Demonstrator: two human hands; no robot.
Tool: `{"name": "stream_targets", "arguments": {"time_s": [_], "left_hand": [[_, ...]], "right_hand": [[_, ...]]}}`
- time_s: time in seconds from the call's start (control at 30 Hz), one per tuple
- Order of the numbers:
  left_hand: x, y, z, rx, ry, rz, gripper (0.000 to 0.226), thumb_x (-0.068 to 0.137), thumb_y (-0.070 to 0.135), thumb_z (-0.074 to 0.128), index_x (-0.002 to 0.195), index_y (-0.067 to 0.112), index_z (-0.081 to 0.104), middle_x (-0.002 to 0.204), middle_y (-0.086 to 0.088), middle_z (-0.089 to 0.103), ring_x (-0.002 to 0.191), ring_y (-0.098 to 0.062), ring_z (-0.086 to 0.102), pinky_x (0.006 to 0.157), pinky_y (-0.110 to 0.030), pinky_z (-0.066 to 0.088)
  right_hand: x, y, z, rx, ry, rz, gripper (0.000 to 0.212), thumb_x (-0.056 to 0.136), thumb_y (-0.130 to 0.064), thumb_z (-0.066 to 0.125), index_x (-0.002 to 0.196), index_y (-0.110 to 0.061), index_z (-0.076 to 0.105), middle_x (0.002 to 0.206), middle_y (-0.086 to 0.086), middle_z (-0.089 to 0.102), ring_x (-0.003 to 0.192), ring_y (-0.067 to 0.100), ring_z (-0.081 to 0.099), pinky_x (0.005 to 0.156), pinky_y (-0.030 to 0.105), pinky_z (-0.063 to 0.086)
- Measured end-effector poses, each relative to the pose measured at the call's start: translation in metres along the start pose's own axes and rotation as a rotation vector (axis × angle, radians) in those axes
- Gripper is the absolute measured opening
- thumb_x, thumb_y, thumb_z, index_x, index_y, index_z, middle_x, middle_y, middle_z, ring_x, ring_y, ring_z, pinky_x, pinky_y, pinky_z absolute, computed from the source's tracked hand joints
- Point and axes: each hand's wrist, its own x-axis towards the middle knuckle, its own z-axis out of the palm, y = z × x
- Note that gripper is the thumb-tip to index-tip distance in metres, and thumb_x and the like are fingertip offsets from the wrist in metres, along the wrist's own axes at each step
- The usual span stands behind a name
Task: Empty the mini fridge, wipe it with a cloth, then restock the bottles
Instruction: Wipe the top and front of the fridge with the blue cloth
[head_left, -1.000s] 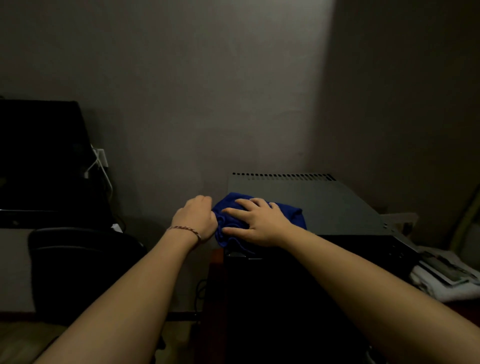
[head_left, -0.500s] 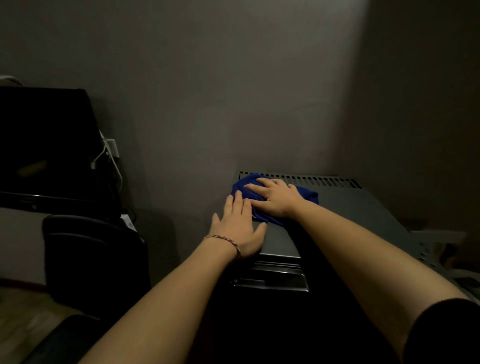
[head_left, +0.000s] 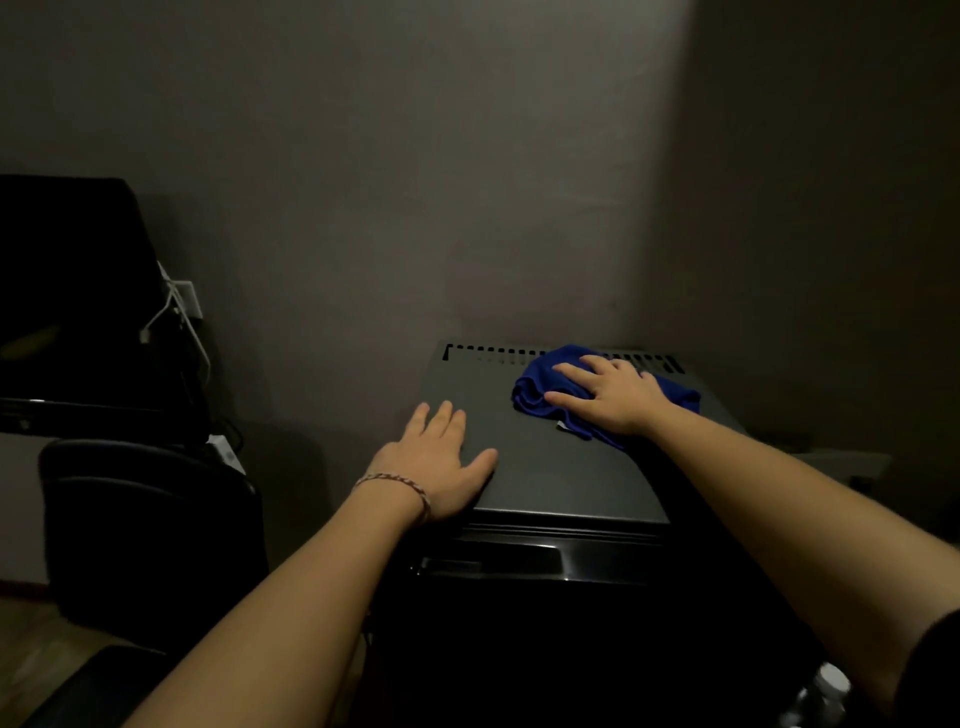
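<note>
The black mini fridge (head_left: 550, 467) stands in a dim corner, seen from above, its door closed. A crumpled blue cloth (head_left: 540, 387) lies on the fridge top near the rear vent slots. My right hand (head_left: 613, 395) presses flat on the cloth with fingers spread. My left hand (head_left: 439, 460) rests flat on the front left part of the top, fingers straight, a braided bracelet at the wrist. A pale bottle cap (head_left: 831, 686) shows at the bottom right edge; other bottles are hidden.
A dark chair (head_left: 140, 519) stands to the left of the fridge, below a dark screen (head_left: 72, 291) with white cables (head_left: 179, 317) hanging by a wall socket. Walls close in behind and to the right. A pale shelf edge (head_left: 841, 460) sits right of the fridge.
My right hand has slid the blue cloth from the top's front left edge to the back, then rightward along the vents. My left hand opened flat on the front left of the top.
</note>
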Motion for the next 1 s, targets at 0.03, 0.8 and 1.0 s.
{"name": "stream_targets", "arguments": {"time_s": [0.03,0.8,1.0], "left_hand": [[-0.001,0.0,0.0,-0.003,-0.009,0.003,0.08,0.094,0.069,0.019,0.157,0.024,0.002,0.164,0.01,-0.007,0.15,-0.014,-0.01,0.118,-0.047,0.018],[-0.001,0.001,0.0,0.002,-0.016,0.015,0.079,0.095,0.067,0.017,0.157,0.022,0.001,0.164,0.008,-0.009,0.15,-0.017,-0.011,0.117,-0.049,0.02],[0.0,0.001,0.002,0.023,0.0,0.009,0.077,0.095,0.068,0.017,0.157,0.025,0.0,0.163,0.012,-0.01,0.15,-0.013,-0.012,0.117,-0.047,0.021]], "right_hand": [[-0.013,0.005,-0.001,-0.006,-0.003,0.003,0.082,0.077,-0.094,0.018,0.151,-0.057,0.015,0.166,-0.01,0.013,0.151,0.027,0.013,0.118,0.059,0.015],[-0.069,0.005,-0.001,-0.033,0.014,-0.103,0.078,0.074,-0.095,0.013,0.146,-0.065,0.015,0.164,-0.018,0.015,0.15,0.021,0.016,0.117,0.054,0.022],[-0.022,0.053,-0.008,-0.003,0.01,0.152,0.081,0.079,-0.092,0.018,0.151,-0.056,0.018,0.166,-0.011,0.013,0.15,0.028,0.015,0.116,0.059,0.019]]}}
